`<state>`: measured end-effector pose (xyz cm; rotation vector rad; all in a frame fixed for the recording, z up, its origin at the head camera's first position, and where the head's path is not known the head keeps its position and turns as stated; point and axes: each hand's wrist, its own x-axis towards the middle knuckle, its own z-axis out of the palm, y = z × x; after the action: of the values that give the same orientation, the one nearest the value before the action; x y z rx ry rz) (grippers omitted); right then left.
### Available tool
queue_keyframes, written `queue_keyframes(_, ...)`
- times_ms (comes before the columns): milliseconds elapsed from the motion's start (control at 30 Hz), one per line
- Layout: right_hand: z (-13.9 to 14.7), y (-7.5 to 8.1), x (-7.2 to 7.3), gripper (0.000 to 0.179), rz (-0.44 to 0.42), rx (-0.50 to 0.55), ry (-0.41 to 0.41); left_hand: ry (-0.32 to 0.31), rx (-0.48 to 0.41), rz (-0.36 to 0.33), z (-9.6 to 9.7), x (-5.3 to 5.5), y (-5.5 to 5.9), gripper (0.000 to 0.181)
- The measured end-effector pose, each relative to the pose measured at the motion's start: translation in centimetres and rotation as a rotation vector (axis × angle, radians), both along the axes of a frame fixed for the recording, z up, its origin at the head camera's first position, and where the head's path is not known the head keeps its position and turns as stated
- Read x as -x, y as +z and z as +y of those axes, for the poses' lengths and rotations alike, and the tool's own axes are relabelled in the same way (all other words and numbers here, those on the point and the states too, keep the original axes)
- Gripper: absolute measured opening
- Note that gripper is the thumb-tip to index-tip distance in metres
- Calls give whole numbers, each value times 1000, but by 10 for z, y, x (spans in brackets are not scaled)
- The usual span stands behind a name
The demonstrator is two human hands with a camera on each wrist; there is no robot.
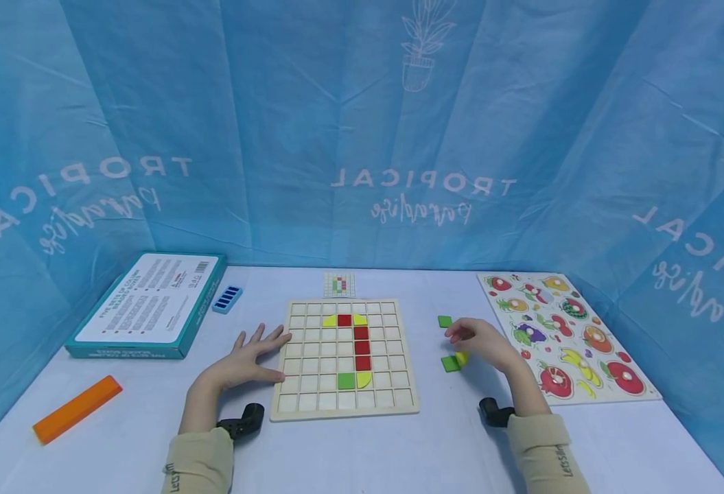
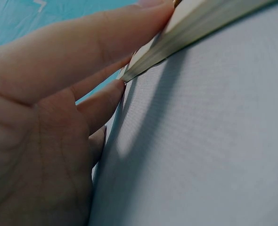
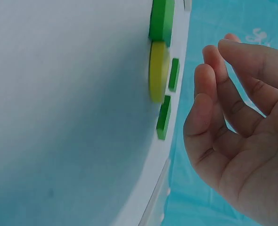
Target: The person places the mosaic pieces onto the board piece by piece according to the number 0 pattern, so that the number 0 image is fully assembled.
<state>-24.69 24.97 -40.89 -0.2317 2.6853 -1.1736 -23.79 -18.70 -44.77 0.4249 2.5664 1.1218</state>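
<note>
A wooden grid board [image 1: 318, 405] lies mid-table, with several red tiles [image 1: 362, 348], three yellow rounded tiles [image 1: 364, 379] and one green tile [image 1: 346, 381] in its squares. My left hand [image 1: 247, 360] spreads along its left side, thumb and fingertips touching the edge [image 2: 153, 56]. Over the loose tiles to the right of the board hovers my right hand [image 1: 482, 343], fingers loosely bent and nothing held. Below it are a yellow rounded tile [image 3: 157, 70] and green square tiles [image 3: 163, 117]; in the head view the hand hides part of this group.
A small pattern card [image 1: 340, 285] lies behind the board. To the left are a teal box [image 1: 145, 302], a blue slotted piece [image 1: 227, 300] and an orange bar [image 1: 77, 409]. A fruit puzzle board [image 1: 559, 336] is beside my right forearm. Blue curtains [image 1: 362, 137] enclose the table.
</note>
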Motion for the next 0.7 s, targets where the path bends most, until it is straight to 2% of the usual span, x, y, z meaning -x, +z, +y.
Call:
queue_keyframes(300, 8, -5, -2, 19, -74, 54, 5, -2, 7, 9, -1, 0, -1, 92)
queue_keyframes(567, 10, -8, -1, 22, -84, -57, 3, -3, 5, -1, 0, 0, 1, 90)
queue_keyframes(700, 10, -7, -3, 22, -93, -80, 3, -8, 0, -4, 1, -2, 4, 90)
